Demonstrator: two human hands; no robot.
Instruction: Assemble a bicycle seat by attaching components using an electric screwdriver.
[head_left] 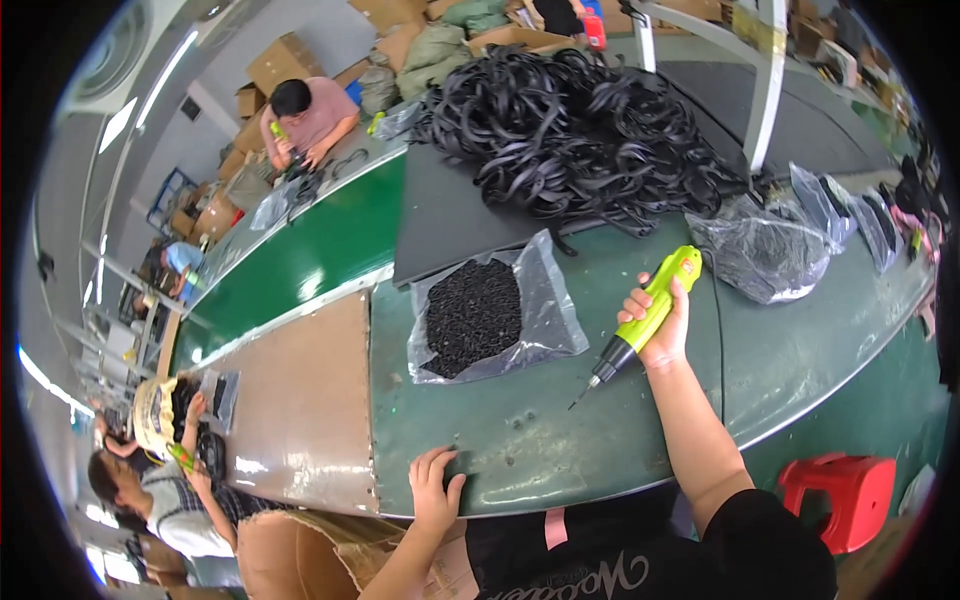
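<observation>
My right hand grips a lime-green and black electric screwdriver, its thin bit pointing down and to the left, above the green tabletop. My left hand rests at the table's near edge, fingers apart and holding nothing. Between the hands and farther back, an open clear plastic bag lies flat, with a heap of small black screws or similar pieces on it. Beyond that, a large tangled pile of black straps covers a dark grey board.
Plastic bags of dark parts lie at the right. A brown sheet covers the table's left part, beside a green conveyor belt. Co-workers sit at far left and lower left. A cardboard box stands by my left arm, a red stool at right.
</observation>
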